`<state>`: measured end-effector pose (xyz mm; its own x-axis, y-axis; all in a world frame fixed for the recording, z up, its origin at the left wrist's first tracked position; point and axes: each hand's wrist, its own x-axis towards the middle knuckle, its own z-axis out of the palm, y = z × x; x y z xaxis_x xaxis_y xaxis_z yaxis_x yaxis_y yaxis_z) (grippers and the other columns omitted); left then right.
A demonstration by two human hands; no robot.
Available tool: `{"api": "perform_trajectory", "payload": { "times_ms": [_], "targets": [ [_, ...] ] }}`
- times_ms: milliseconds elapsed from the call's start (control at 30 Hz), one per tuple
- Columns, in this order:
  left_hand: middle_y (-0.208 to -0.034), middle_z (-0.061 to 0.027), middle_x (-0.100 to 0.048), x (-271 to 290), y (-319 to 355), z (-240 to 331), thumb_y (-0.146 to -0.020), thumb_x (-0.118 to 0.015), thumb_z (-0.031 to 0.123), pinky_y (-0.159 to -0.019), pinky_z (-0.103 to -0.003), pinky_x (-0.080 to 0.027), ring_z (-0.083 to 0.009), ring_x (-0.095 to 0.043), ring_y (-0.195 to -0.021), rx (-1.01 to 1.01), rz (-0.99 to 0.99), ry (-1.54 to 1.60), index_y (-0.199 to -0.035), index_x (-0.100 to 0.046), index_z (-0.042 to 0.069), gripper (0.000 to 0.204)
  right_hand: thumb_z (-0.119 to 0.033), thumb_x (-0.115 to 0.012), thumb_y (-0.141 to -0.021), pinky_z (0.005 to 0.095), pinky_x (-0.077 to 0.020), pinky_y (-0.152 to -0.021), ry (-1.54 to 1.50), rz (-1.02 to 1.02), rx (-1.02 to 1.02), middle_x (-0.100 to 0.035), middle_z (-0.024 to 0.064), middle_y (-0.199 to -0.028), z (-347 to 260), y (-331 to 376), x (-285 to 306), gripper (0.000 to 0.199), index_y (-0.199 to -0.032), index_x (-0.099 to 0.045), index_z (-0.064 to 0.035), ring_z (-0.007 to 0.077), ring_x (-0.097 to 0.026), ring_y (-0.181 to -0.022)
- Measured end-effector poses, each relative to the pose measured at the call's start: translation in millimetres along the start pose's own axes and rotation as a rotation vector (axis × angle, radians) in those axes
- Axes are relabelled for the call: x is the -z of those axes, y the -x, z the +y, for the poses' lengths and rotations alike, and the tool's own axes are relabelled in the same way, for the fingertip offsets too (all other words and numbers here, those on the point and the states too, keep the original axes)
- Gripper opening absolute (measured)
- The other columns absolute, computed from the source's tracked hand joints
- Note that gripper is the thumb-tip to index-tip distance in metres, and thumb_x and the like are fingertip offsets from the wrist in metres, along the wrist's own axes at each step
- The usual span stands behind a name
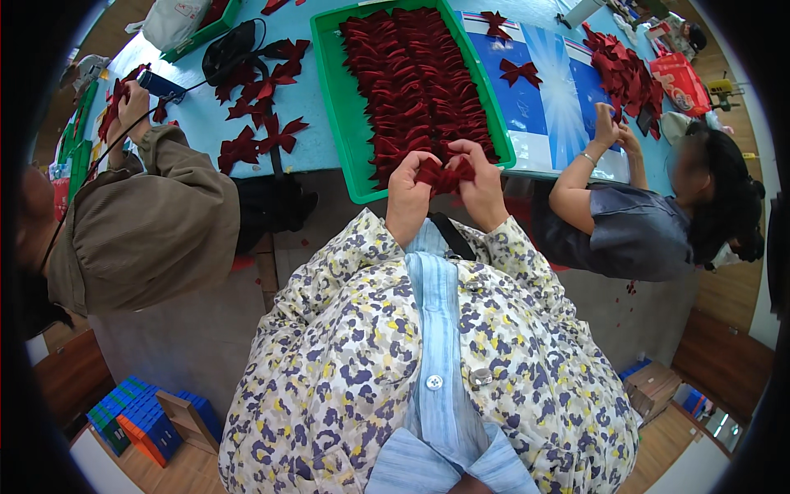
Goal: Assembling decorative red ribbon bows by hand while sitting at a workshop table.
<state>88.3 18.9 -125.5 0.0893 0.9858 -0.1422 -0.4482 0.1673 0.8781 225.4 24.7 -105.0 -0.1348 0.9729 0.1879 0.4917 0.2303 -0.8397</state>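
Between my two hands, just over the near edge of a green tray (336, 123), is a dark red fabric bow (445, 177). My left hand (409, 189) pinches its left loop, while my right hand (481, 183) has hold of the right loop. Rows of similar red bows (415, 82) fill the tray, packed closely side by side. The fingertips partly cover the held bow, so its back is hidden.
Loose bows (262, 140) lie on the blue table to the left. Beyond a blue-and-white sheet (527, 123), more bows (621, 74) are heaped at right. Co-workers sit on both sides, a brown sleeve (156, 222) at left and a bent arm (576, 189) at right.
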Motion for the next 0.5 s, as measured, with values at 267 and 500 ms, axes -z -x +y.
{"api": "perform_trajectory", "payload": {
  "times_ms": [267,500],
  "targets": [
    [-0.084,-0.0117,-0.064,8,-14,5,-0.078,-0.052,-0.001,-0.064,-0.029,-0.046,-0.0187,-0.061,-0.071,-0.191,0.065,-0.911,-0.094,-0.059,0.004,0.018,-0.016,-0.057,-0.089,0.0282,-0.0438,-0.059,-0.219,0.205,-0.269,-0.06,0.0058,-0.073,14,1,-18,0.016,-0.088,-0.055,-0.0007,0.0111,-0.052,-0.065],
    [-0.085,-0.0113,-0.065,3,-29,-1,-0.076,-0.049,-0.006,-0.063,-0.029,-0.047,-0.0199,-0.062,-0.07,-0.284,0.123,-0.603,-0.096,-0.06,0.004,0.025,-0.02,-0.062,-0.088,0.0273,-0.0411,-0.052,-0.115,0.348,-0.254,-0.058,0.006,-0.065,3,-7,-25,0.022,-0.087,-0.052,-0.0003,0.0095,-0.05,-0.058]
  ]
}}
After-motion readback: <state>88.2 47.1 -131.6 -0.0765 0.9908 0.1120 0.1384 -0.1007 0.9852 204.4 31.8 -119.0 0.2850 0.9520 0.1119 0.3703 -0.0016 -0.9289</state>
